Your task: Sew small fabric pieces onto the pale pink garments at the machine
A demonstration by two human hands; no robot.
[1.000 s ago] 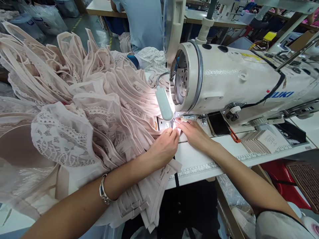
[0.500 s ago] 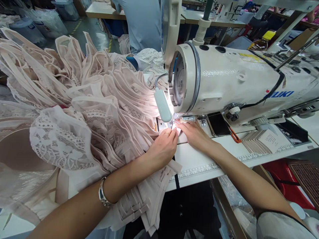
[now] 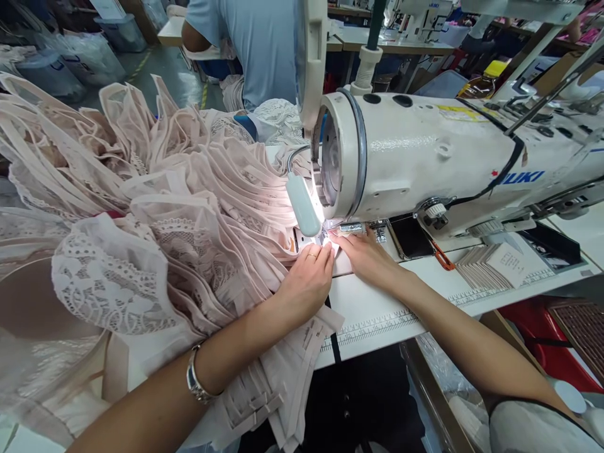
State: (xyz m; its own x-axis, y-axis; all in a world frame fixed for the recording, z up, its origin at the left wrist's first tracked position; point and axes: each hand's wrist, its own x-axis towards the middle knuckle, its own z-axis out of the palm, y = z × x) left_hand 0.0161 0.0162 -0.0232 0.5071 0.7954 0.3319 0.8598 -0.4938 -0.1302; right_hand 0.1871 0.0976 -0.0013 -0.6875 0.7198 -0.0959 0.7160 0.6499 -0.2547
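Observation:
Under the presser foot of a white sewing machine (image 3: 406,145) lies a small piece of pale fabric (image 3: 333,246), lit by a lamp (image 3: 303,206). My left hand (image 3: 309,274), with a ring on one finger, pinches this fabric just in front of the needle. From the right, my right hand (image 3: 368,257) has its fingers together on the fabric's other side, fingertips close to the needle. The thumb is partly hidden. A large heap of pale pink lace bras (image 3: 202,207) spreads left of the machine, and my left forearm crosses over part of it.
Right of my right hand lie a dark phone (image 3: 411,238), an orange-handled tool (image 3: 443,257), a stack of printed fabric labels (image 3: 493,263) and a black tray (image 3: 552,244). A ruler strip (image 3: 377,327) runs along the table's front edge. Beyond the heap is a person in blue (image 3: 264,53).
The view has shifted slightly, so the machine appears a little further left and lower. Both hands stay at the needle, holding the fabric much as before. The person beyond has shifted, and an arm now shows.

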